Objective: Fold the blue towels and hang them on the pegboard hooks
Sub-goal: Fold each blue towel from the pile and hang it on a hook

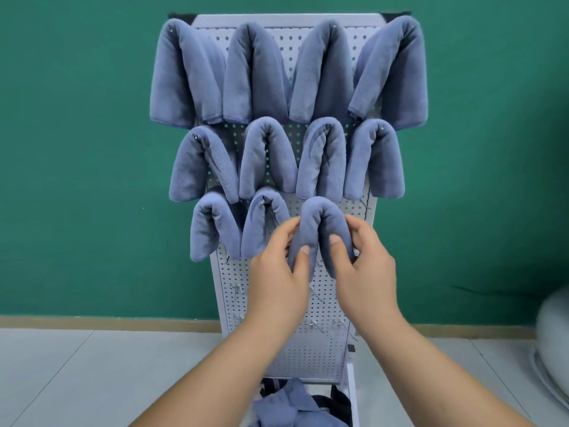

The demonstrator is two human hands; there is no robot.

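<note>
Where the 3rd row runs across the white perforated metal pegboard [308, 349], a plush blue towel folded into a thick soft band [320, 223] bends in an upside-down U, its rounded top just under the 2nd row. Whether it sits on a hook cannot be seen. The left hand [277, 266] pinches the band's left leg, thumb in front and fingers behind. The right hand [363, 260] pinches the right leg the same way, so each grip is closed on the fleecy cloth.

10 more folded blue towels [255, 72] hang on the pegboard in similar arches: 4 along the top, 4 in the middle, 2 left of the held one. Thin bare wire hooks [235, 288] stick out of the pegboard's lower part. At its foot lies a loose, crumpled heap of blue towels [286, 405]. Behind the pegboard is a matte green wall [77, 149]; below, pale floor tiles [61, 380].
</note>
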